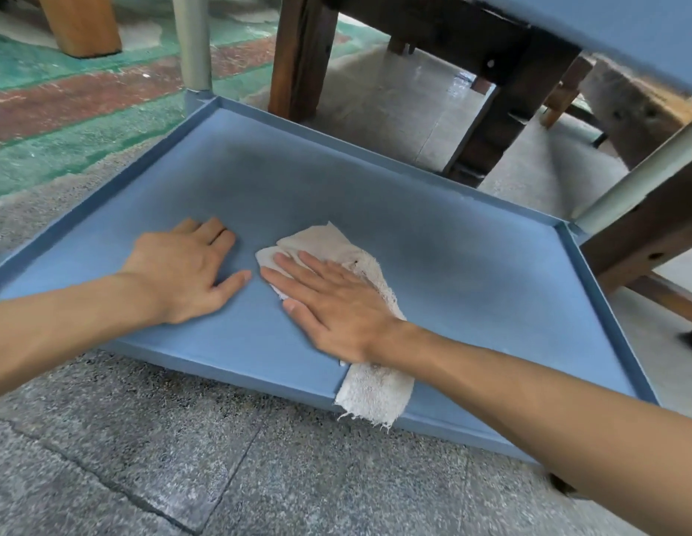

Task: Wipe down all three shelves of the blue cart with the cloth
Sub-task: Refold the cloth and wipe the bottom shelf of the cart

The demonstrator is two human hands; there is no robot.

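1. Head view: bottom shelf (472, 241) of the blue cart, raised rims on its left, far and right sides; bare blue surface lies beyond both hands.
2. Left hand (185, 272) rests flat on the shelf, fingers straight, holding nothing.
3. Right hand (328, 307), fingers straight, presses the cloth (371, 388), whose tail drapes over the near edge.

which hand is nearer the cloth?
Right. The right hand presses flat on the cloth; the left hand rests on the bare shelf beside it, not touching.
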